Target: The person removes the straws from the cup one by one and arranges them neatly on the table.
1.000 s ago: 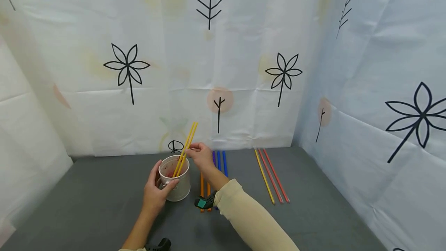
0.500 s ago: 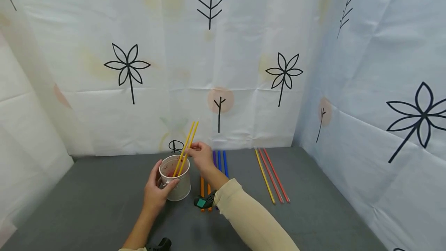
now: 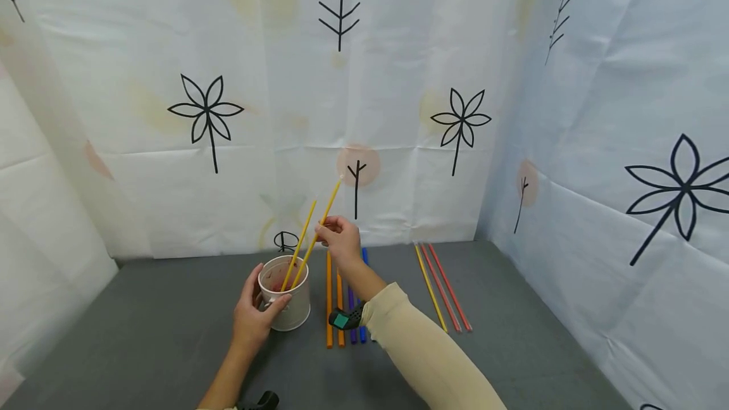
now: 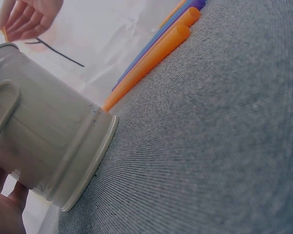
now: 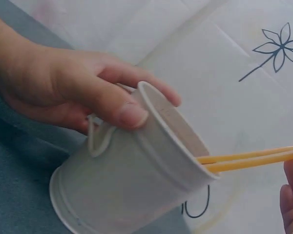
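Observation:
A white metal pail-like cup (image 3: 295,314) with side handles stands on the grey tabletop. My left hand (image 3: 254,316) grips it from the left, thumb over the near rim and fingers round the far side. Two yellow straws lean out of the cup. One yellow straw (image 3: 333,196) is pinched between thumb and fingers of my right hand (image 3: 343,242), its lower end still inside the cup. The other yellow straw (image 3: 305,230) rests against the rim, untouched. In the right wrist view the straws (image 5: 254,162) cross the rim close together.
Just right of the cup lie orange straws (image 3: 329,309), purple straws (image 3: 352,328) and blue straws (image 3: 362,331), partly under my right forearm. Farther right are a yellow straw (image 3: 431,290) and two red straws (image 3: 450,286). A patterned white cloth (image 3: 393,195) hangs behind.
My right hand has moved up and to the right, drawing one yellow straw higher and away from the other. The left hand and cup stay in place.

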Demonstrator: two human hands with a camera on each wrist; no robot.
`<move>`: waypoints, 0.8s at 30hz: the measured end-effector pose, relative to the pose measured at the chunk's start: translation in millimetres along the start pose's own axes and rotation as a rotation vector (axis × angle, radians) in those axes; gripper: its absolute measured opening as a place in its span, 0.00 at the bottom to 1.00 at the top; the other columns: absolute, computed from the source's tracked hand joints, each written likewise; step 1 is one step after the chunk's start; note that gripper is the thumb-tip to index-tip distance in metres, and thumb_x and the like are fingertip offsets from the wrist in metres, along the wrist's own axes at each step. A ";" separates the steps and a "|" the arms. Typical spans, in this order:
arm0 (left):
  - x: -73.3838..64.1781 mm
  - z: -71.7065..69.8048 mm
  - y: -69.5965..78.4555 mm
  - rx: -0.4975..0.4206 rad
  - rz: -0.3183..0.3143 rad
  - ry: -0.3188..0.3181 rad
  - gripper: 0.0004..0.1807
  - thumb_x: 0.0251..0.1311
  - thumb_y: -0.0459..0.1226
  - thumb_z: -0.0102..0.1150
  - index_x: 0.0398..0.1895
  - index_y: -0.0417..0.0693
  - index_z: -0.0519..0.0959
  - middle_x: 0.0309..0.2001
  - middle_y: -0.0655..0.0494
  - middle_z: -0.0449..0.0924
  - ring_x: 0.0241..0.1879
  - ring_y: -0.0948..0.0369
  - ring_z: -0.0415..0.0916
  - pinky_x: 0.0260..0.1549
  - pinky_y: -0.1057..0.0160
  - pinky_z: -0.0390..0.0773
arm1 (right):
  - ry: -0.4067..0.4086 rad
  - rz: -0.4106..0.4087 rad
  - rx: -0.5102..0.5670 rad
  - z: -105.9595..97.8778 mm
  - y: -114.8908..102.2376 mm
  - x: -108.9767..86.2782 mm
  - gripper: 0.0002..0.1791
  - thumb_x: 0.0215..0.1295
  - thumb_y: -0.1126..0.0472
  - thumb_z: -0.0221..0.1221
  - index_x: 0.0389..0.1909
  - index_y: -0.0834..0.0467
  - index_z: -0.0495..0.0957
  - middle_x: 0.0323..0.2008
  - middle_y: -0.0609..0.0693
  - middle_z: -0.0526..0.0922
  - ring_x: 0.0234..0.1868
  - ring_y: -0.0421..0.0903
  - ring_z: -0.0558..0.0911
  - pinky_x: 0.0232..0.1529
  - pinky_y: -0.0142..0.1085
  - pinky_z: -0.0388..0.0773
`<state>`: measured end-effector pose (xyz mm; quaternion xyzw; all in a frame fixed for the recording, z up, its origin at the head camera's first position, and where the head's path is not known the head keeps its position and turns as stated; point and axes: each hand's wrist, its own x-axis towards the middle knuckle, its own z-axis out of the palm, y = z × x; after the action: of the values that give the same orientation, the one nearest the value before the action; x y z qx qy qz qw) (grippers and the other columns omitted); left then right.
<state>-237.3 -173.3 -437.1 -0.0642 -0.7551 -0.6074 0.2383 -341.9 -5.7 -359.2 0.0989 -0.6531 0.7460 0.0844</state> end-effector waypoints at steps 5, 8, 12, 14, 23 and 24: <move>-0.8 -1.1 0.7 -0.005 0.006 -0.010 0.44 0.54 0.28 0.69 0.71 0.33 0.57 0.64 0.30 0.64 0.64 0.40 0.62 0.62 0.40 0.59 | 0.015 -0.042 0.026 -7.9 -13.6 8.7 0.10 0.62 0.70 0.64 0.43 0.70 0.79 0.32 0.54 0.83 0.34 0.52 0.86 0.43 0.47 0.82; -0.5 -1.0 0.5 0.006 -0.008 -0.009 0.43 0.53 0.28 0.70 0.71 0.34 0.57 0.64 0.31 0.64 0.64 0.42 0.63 0.62 0.44 0.60 | 0.047 -0.078 0.044 -12.8 -19.8 16.3 0.09 0.62 0.70 0.63 0.42 0.67 0.79 0.30 0.50 0.83 0.30 0.45 0.85 0.39 0.41 0.83; 0.5 -0.9 -0.5 0.018 -0.016 -0.005 0.44 0.53 0.28 0.70 0.72 0.35 0.58 0.65 0.32 0.65 0.65 0.43 0.63 0.62 0.46 0.61 | 0.097 -0.130 0.044 -20.2 -30.4 24.8 0.11 0.62 0.71 0.63 0.45 0.67 0.77 0.28 0.49 0.83 0.27 0.41 0.83 0.34 0.34 0.82; 0.7 -0.5 -0.5 0.020 -0.013 -0.003 0.44 0.52 0.28 0.70 0.71 0.35 0.58 0.65 0.32 0.65 0.65 0.43 0.63 0.62 0.45 0.61 | 0.116 -0.150 0.053 -25.7 -36.0 28.4 0.13 0.62 0.71 0.62 0.47 0.68 0.76 0.28 0.50 0.82 0.26 0.41 0.83 0.33 0.34 0.82; -0.7 -0.4 0.8 0.006 -0.002 0.002 0.43 0.53 0.28 0.70 0.71 0.33 0.58 0.64 0.31 0.65 0.64 0.41 0.63 0.63 0.47 0.62 | 0.172 -0.200 0.036 -54.7 -57.9 41.9 0.18 0.63 0.68 0.62 0.52 0.67 0.73 0.32 0.55 0.82 0.24 0.42 0.83 0.30 0.36 0.83; -0.7 -0.4 1.0 0.007 -0.001 0.001 0.43 0.53 0.28 0.70 0.71 0.33 0.58 0.64 0.30 0.64 0.64 0.41 0.63 0.62 0.42 0.61 | 0.178 -0.206 0.033 -58.4 -60.1 42.5 0.18 0.63 0.68 0.63 0.52 0.67 0.73 0.32 0.55 0.82 0.24 0.42 0.83 0.30 0.37 0.83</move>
<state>-236.1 -173.3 -436.4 -0.0627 -0.7571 -0.6049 0.2387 -369.8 60.0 -298.1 0.1005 -0.6170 0.7499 0.2164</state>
